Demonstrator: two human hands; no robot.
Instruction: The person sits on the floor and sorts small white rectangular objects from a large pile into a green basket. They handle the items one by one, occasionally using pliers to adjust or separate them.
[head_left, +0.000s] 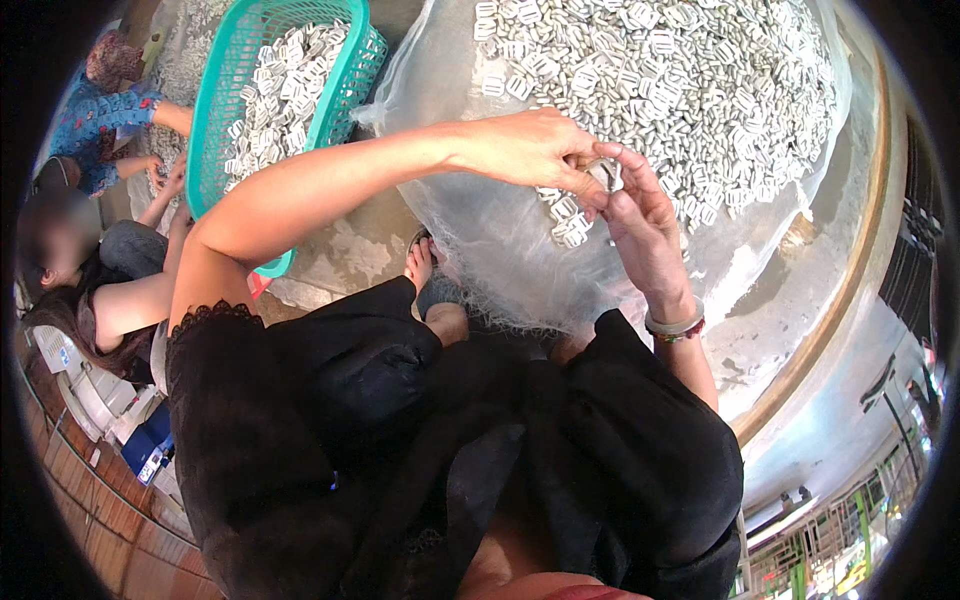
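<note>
Between my two hands I hold a small silver-grey strap buckle (606, 174), partly covered by my fingers. My left hand (535, 150) reaches across from the left and pinches it with thumb and fingers. From the lower right my right hand (645, 225) grips the same buckle, a pale bangle and a beaded bracelet at its wrist. Just beyond both hands lies a wide heap of similar metal buckles (680, 90) on a clear plastic sheet (480, 235). A few loose buckles (568, 220) rest directly below my fingers.
A green plastic basket (203, 150) of buckles (290, 85) stands at the far left. Beside it two people sit, one in a blue patterned sleeve (105, 125), their hands near another pile. My bare foot (420, 262) is near the sheet's edge. A curved rim (850, 300) borders the right side.
</note>
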